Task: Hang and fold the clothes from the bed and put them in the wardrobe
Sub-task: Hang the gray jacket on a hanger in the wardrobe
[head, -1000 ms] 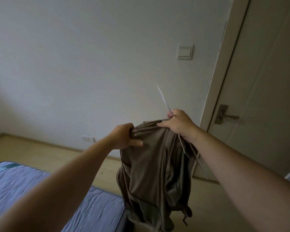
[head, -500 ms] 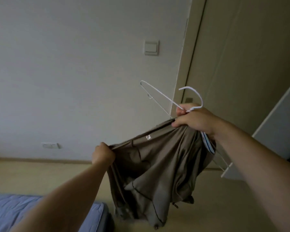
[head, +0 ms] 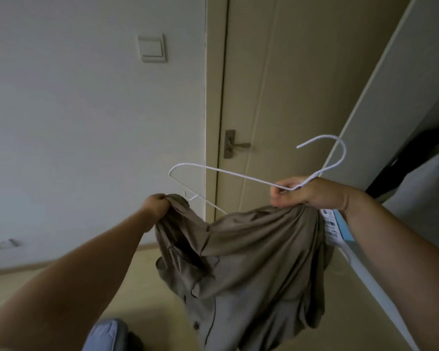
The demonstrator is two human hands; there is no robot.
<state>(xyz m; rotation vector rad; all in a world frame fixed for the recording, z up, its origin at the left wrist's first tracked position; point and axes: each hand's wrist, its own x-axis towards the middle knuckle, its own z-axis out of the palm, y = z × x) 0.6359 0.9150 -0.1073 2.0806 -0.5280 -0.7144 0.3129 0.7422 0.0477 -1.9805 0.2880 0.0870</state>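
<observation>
- One brown shirt (head: 251, 249), held mid-air: looks soft, light, floppy; hold by collar.
- Wire hanger (head: 226, 172) above it: thin, probably springy; grip at neck.
- Left hand (head: 156, 206) clenches shirt edge; right hand (head: 307, 192) pinches hanger neck and fabric.

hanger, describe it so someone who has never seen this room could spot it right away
Find the tall beige door to the right of the white wall. In front of its handle, the right hand pinches a hanger at the base of its hook, just above the brown shirt. It is the only thin white wire outline there, with one shoulder pointing left and the hook curling up to the right.
</observation>
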